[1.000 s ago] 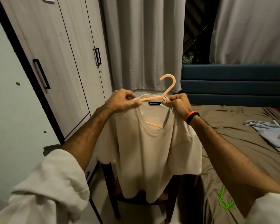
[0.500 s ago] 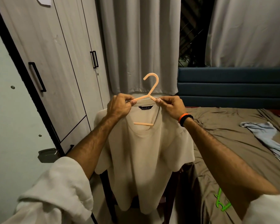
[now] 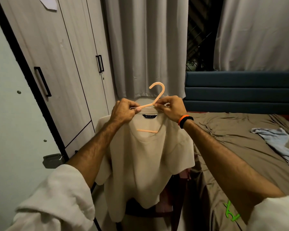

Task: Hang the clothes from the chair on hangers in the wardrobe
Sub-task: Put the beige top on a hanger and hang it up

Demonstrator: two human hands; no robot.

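Your two hands meet at the centre of the frame, holding up a cream short-sleeved T-shirt (image 3: 145,162) that is threaded on a peach-orange plastic hanger (image 3: 157,95). Your left hand (image 3: 123,111) has its fingers curled round the hanger's left shoulder arm and the shirt's collar, with the thumb tip pressed on the plastic. Your right hand (image 3: 171,108) pinches the hanger just below the base of the hook, fingers bent tight over the collar on that side; an orange and black wristband (image 3: 184,120) sits on that wrist. The hook points up and curls to the left, above both hands. The hanger's lower bar shows through the neck opening, just beneath the dark label inside the collar. The shirt hangs straight down from your hands, its hem covering most of a dark wooden chair (image 3: 140,212) in the lower centre of the frame; a bit of pinkish cloth (image 3: 167,204) peeks out on the chair at the shirt's lower right.

The pale wood-grain wardrobe (image 3: 60,72) with black bar handles fills the upper left, and its doors are closed. Grey curtains (image 3: 147,47) hang at the top centre and top right. A bed with a brown sheet (image 3: 240,147) takes the right side, backed by a dark blue padded headboard (image 3: 240,90). A light blue garment (image 3: 280,144) lies crumpled on the sheet at the right edge, and a bright green plastic hanger (image 3: 230,212) lies on the bed at the lower right, beside your right forearm.
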